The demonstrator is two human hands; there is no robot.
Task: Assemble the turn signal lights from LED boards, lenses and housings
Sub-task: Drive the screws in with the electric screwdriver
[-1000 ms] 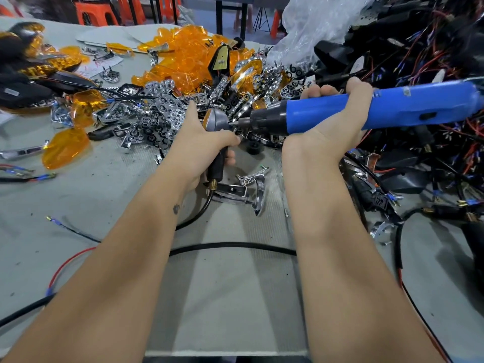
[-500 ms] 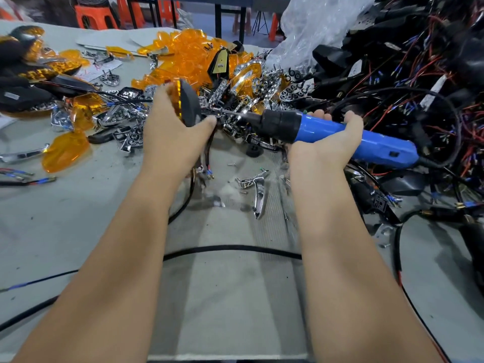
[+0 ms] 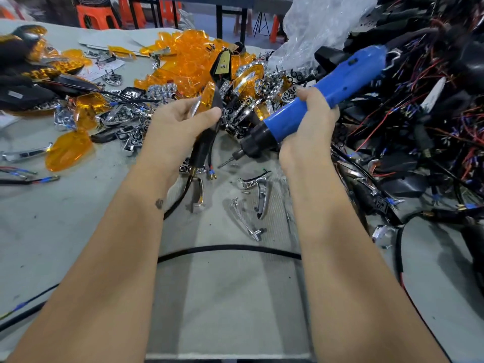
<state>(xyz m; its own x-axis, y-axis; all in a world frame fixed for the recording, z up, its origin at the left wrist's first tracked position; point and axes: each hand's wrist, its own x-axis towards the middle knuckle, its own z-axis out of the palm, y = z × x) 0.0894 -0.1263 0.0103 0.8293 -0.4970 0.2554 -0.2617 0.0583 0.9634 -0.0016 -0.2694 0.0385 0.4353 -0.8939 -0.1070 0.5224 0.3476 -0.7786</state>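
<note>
Amber lens and black housing make up the turn signal that my left hand grips, fingers curled round it, its stalk and wires hanging down toward the grey table. Just right of the signal, my right hand is wrapped around the blue electric screwdriver, whose bit tilts down-left, clear of the signal. Beyond the signal lies the heap of orange lenses and chrome reflectors; far right of it, a tangle of black housings and wires. Nearer me than the signal, loose chrome trims lie before bare cloth crossed by a black cable.
</note>
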